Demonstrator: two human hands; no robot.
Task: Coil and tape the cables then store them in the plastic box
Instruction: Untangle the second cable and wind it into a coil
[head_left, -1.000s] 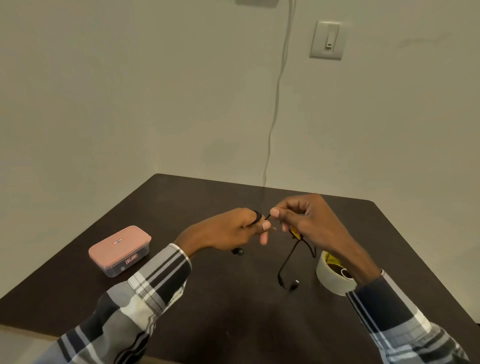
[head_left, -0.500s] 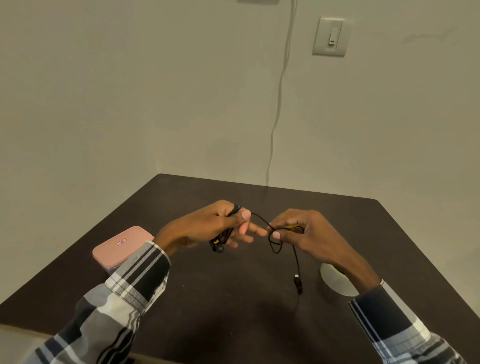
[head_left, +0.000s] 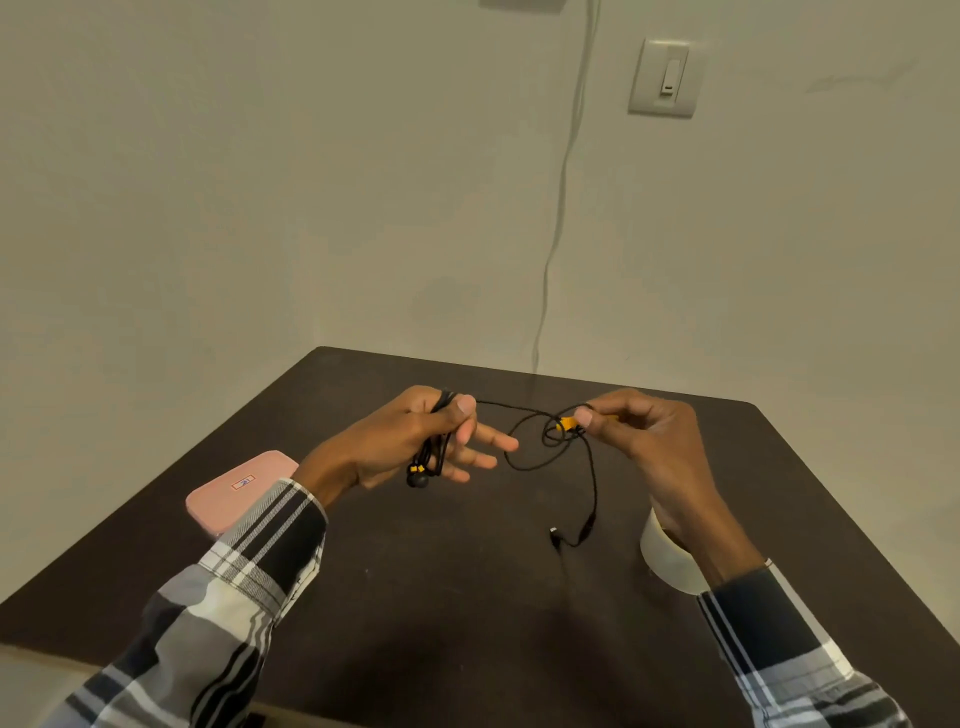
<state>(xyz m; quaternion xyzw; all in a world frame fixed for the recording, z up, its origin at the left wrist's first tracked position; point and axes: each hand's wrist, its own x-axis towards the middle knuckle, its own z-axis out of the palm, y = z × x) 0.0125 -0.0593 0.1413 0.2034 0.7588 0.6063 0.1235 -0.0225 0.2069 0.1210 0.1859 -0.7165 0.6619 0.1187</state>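
Both hands hold the black cable above the table: left hand pinches gathered loops, right hand pinches the slack. Coiling is underway; next, wrap another loop leftward. Tape roll and, seemingly shut, plastic box wait nearby.

Tape roll half hidden behind right wrist; pink box partly behind left sleeve.

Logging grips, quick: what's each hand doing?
Left hand: thumb pinches coiled part of black cable.
Right hand: pinches the cable's orange piece.
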